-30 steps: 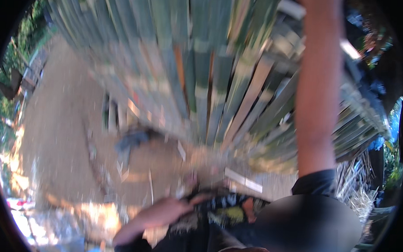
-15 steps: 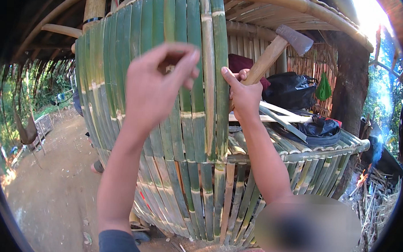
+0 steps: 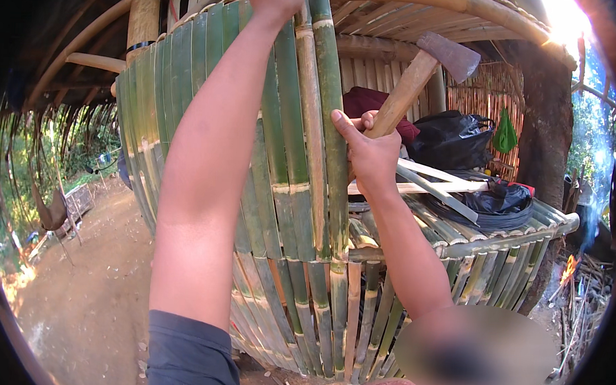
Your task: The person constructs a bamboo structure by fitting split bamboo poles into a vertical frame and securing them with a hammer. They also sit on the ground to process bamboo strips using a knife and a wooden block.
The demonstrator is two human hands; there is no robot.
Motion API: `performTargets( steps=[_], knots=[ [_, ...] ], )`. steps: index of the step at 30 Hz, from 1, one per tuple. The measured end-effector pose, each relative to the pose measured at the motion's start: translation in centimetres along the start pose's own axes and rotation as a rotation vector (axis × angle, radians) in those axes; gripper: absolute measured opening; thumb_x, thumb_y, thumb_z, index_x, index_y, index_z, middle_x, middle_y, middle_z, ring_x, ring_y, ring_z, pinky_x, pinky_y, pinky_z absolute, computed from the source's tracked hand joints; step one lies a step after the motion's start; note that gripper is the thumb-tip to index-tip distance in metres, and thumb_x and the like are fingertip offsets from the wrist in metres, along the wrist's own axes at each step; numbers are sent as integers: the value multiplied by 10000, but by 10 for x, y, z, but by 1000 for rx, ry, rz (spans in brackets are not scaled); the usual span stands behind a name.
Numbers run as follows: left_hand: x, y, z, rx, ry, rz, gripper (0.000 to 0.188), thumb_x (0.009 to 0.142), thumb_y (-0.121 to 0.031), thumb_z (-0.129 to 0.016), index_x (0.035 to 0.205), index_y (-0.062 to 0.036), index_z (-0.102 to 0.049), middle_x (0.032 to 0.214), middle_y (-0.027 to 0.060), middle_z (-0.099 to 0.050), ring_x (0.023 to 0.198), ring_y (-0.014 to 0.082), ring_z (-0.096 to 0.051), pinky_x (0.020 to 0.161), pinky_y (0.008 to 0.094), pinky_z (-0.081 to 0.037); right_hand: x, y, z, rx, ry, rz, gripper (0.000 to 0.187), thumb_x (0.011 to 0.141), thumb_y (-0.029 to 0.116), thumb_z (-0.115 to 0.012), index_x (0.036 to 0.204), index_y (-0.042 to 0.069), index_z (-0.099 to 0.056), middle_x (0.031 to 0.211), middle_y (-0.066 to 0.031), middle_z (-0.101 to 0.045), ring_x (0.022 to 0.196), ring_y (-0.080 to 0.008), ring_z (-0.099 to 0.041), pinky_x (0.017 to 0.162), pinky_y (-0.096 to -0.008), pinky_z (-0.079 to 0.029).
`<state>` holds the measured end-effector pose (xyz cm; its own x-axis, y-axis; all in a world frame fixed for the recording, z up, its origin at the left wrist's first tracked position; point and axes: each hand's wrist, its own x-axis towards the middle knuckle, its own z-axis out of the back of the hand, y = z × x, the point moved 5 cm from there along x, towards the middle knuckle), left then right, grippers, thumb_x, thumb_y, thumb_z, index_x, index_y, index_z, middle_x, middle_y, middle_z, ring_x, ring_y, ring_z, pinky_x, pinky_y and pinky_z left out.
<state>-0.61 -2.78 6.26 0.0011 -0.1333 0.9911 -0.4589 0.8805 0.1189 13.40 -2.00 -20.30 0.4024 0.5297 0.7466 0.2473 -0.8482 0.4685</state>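
Now the left hand (image 3: 277,1) is rising toward twelve o'clock, its grip impossible to tell; the right hand (image 3: 377,154) is clasping the hatchet (image 3: 397,100) toward one o'clock; work is seemingly shifting up the bamboo slats (image 3: 286,131).

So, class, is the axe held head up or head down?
Head up, leaning right: the axe shows its metal head above the right hand gripping its handle.

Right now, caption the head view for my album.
Right hand gripping an axe beside a green bamboo wall, left hand high.
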Motion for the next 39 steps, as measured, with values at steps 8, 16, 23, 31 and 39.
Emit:
performTargets(
  steps=[8, 16, 23, 31, 39],
  knots=[
    [-2, 25, -17, -150, -8, 30, 212, 885, -194, -798, 1050, -60, -806, 895, 68, -753, 753, 134, -666, 681, 299, -524, 3, -3, 1, 16, 7, 26, 412, 862, 142, -856, 853, 103, -445, 762, -15, -647, 686, -44, -537, 639, -245, -451],
    [-2, 21, -17, -154, -28, -79, 197, 893, -170, -786, 1059, -64, -807, 899, 67, -742, 755, 132, -660, 676, 301, -522, 3, -4, 1, 17, 21, 52, 428, 863, 127, -856, 879, 121, -429, 787, -24, -648, 642, -52, -577, 523, -230, -452],
    [-7, 18, -12, -139, -40, -118, 189, 910, -170, -774, 1060, -59, -805, 909, 67, -749, 751, 125, -670, 671, 292, -531, 3, -2, 1, -29, 11, 56, 420, 863, 134, -855, 870, 113, -436, 784, -26, -656, 646, -47, -566, 554, -231, -450],
    [-5, 19, -15, -164, -28, -105, 176, 903, -139, -774, 1059, -65, -806, 894, 79, -747, 753, 129, -668, 679, 290, -526, 1, -2, 1, -31, 11, 36, 422, 864, 130, -856, 872, 124, -434, 772, -12, -644, 621, -42, -572, 497, -220, -426],
    [-10, 17, -14, -98, -74, -145, 162, 894, -145, -778, 1030, -62, -808, 882, 78, -747, 743, 155, -661, 695, 310, -512, 3, -4, 2, -28, 12, 54, 417, 865, 124, -853, 877, 121, -437, 789, -31, -657, 641, -50, -592, 509, -223, -446]
  ],
)
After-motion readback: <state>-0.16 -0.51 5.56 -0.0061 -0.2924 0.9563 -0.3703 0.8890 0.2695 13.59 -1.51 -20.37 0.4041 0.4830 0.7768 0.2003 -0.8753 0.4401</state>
